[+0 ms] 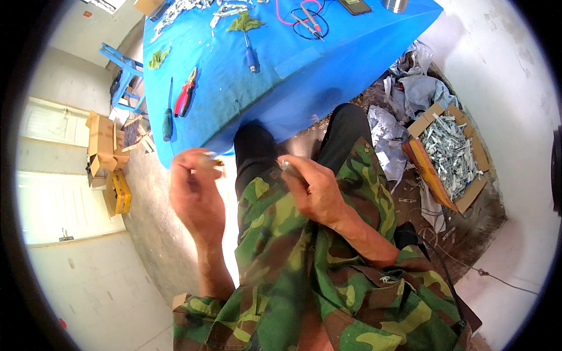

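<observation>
Over my lap, in front of the table edge, my left hand (196, 190) is raised with its fingers curled in a pinch. It is partly smeared by motion, and a small whitish and yellowish bit shows at its fingertips, too blurred to name. My right hand (316, 190) lies to the right, above my thighs, thumb and forefinger closed on a small pale, shiny piece whose kind I cannot make out. A gap separates the two hands. Nearest on the table (275, 76) are red-handled pliers (185, 96), a green-handled screwdriver (168, 120) and a blue-handled screwdriver (251, 57).
Silvery strips (178, 14), crumpled green cloths (246, 22) and red and black probe leads (307, 23) lie farther back. On the right floor, a carton (477, 158) full of silvery strips stands beside grey plastic bags (421, 90). A blue chair (126, 76) and cardboard boxes (100, 140) stand left.
</observation>
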Demonstrator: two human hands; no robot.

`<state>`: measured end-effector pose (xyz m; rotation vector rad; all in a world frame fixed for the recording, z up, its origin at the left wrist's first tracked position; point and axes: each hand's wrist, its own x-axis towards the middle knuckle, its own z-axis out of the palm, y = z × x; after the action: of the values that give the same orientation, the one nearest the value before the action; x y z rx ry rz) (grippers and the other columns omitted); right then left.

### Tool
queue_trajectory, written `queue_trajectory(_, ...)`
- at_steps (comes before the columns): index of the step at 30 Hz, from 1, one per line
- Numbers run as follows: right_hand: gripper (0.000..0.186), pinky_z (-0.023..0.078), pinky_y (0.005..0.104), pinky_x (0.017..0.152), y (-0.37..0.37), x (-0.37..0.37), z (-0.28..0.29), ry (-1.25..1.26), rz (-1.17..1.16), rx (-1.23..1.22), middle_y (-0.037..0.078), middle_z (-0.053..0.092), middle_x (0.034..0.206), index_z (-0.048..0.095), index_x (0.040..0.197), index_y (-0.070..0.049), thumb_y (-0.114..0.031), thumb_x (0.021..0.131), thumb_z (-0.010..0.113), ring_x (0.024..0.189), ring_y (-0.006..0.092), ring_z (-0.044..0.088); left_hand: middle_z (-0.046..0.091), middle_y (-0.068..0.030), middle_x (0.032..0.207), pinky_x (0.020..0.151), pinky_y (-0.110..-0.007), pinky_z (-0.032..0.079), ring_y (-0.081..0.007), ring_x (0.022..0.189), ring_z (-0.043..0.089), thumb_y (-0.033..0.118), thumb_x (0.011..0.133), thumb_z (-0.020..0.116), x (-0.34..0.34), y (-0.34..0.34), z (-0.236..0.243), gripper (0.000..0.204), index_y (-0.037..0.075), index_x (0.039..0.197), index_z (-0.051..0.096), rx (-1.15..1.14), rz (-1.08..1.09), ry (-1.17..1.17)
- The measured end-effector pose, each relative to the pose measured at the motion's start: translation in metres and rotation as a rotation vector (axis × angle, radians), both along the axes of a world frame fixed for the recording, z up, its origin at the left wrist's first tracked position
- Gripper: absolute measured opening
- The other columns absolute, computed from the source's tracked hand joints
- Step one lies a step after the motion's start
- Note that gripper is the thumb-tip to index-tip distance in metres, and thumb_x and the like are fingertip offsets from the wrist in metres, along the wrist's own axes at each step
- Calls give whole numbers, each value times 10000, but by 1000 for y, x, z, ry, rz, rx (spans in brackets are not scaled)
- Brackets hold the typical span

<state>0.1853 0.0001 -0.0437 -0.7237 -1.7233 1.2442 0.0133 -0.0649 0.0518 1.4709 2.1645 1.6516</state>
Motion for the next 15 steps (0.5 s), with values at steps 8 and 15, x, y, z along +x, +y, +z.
queue_trajectory(8,297,506,286,668,8,-3,6,156,-22,-93,115,672,993,621,1199,-7,28,906,652,777,159,642,647,-38,834,610,-215,514,-75,691,617,7,979,570,33,-4,-17,67,-5,1027,615,-253,-138,-275)
queue_trajectory(15,304,518,262,680,8,-3,2,186,-34,-120,99,691,1001,626,1204,-8,23,903,662,804,106,648,645,-29,836,634,-221,524,-83,714,638,15,956,623,33,2,-36,78,-2,1032,629,-290,-197,-241)
